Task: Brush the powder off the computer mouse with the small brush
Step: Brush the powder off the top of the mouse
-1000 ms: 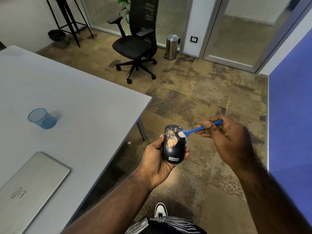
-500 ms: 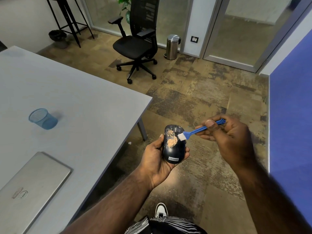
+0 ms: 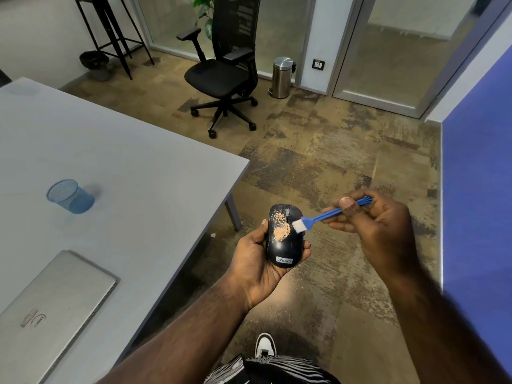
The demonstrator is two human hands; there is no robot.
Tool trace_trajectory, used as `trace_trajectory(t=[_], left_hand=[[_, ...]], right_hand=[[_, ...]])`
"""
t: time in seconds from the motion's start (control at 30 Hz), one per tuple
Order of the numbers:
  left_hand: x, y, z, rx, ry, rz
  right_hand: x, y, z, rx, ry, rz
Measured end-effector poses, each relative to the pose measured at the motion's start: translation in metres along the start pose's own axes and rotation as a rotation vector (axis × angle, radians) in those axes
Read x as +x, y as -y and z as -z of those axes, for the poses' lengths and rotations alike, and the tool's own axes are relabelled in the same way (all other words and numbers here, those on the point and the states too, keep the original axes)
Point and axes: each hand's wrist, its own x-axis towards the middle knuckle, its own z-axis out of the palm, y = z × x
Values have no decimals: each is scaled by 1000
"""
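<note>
Computer mouse [image 3: 285,239], black: cradled in the left hand [image 3: 259,261], fingers curled round its sides, held over the floor right of the table [image 3: 133,162]. Orange powder [image 3: 281,231] on its top. Small brush [image 3: 327,216], blue: pinched in the right hand [image 3: 379,228], white bristles touching the mouse's right edge, beside the powder.

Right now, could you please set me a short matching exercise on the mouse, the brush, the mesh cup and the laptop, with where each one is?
Things:
1. mouse
2. small brush
3. blue mesh cup
4. laptop

Places:
A. closed, at the table's near edge
B. pinched in the right hand
C. cradled in the left hand
D. farther back on the table

Pairs: 1-C, 2-B, 3-D, 4-A
</note>
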Motion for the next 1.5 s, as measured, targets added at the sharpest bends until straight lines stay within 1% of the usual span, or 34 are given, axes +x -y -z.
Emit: trace_trajectory(t=[0.1, 0.3, 0.37, 0.43, 0.47, 0.53, 0.7, 0.77, 0.93, 1.13, 1.3, 1.5], left_hand=[[0, 1, -1, 3, -1, 8], [-1, 3, -3, 10, -2, 20], [-1, 3, -4, 7, -5, 19], [-1, 2, -3, 8, -7, 10], [-1, 2, -3, 11, -6, 7], [-1, 2, -1, 18, 2, 9], [0, 5, 2, 35, 18, 27], [1, 5, 1, 37, 24, 27], [2, 3, 2, 42, 23, 17], [2, 2, 4, 36, 17, 7], [3, 2, 2, 43, 24, 16], [2, 4, 3, 52, 41, 18]], right_hand=[[-1, -5, -4, -48, -3, -5], [8, -15, -4, -147, -99, 42], [8, -11, -1, -90, -115, 41], [5, -6, 2, 9, -88, 35], [3, -4, 3, 15, -64, 33], [2, -6, 1, -55, -46, 32], [9, -18, 0, -165, -119, 44], [9, -19, 2, -128, -98, 64], [5, -16, 3, -84, 19, 107], [10, -19, 3, -151, 11, 150], [10, -18, 0, -121, 17, 154], [16, -20, -4, -180, 16, 182]])
